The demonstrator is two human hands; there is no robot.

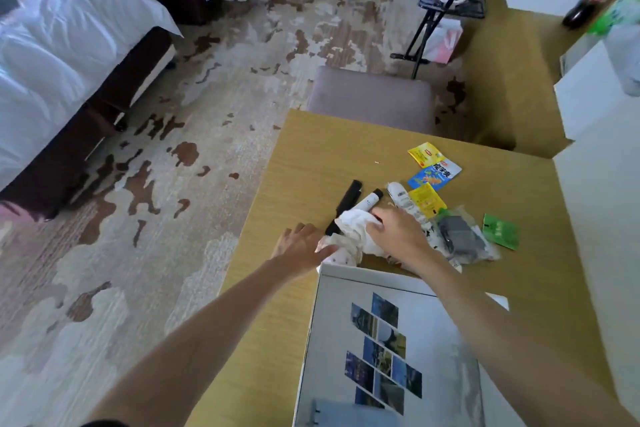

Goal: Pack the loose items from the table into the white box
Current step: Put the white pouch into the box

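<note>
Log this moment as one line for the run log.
step: gathering items | left hand and right hand: on white cloth | box: nearest camera, inside unseen | packets: loose on table

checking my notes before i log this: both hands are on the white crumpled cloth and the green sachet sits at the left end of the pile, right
Not quite. The head view shows the small green sachet at the right end of the pile, beyond the clear plastic bag. Both the left hand and right hand are on the white crumpled cloth.

Table [311,163]: box [391,350] at near edge; cloth [349,229] just beyond it; comb [346,201] left of tube [370,199]; packets [431,166] far right; chair [372,97] behind.
</note>
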